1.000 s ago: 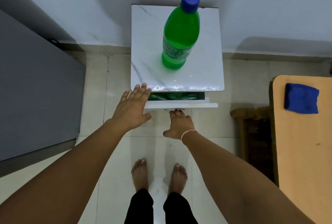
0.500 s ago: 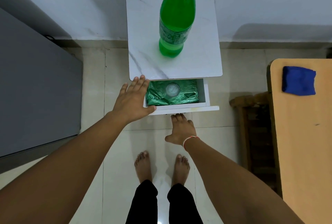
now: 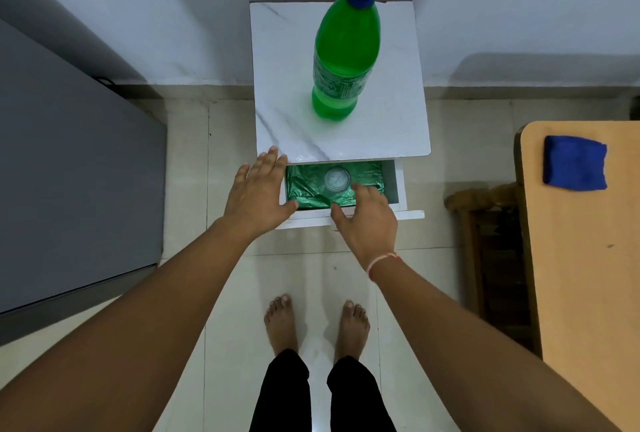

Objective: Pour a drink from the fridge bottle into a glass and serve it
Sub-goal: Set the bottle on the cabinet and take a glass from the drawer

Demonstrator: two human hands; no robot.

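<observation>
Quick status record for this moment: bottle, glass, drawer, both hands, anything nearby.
bottle: green bottle, blue cap on, upright on the white cabinet top
glass: clear glass standing in the drawer, seen from above
drawer: drawer pulled open, green lining inside
left hand: left hand open, at the drawer's left front corner
right hand: right hand open, reaching into the drawer beside the glass, no grip yet
nearby: blue cloth on wooden table

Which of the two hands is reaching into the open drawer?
The right hand, the one with the wrist thread, reaches over the drawer toward the glass. The left hand lies flat on the drawer's left edge.
</observation>
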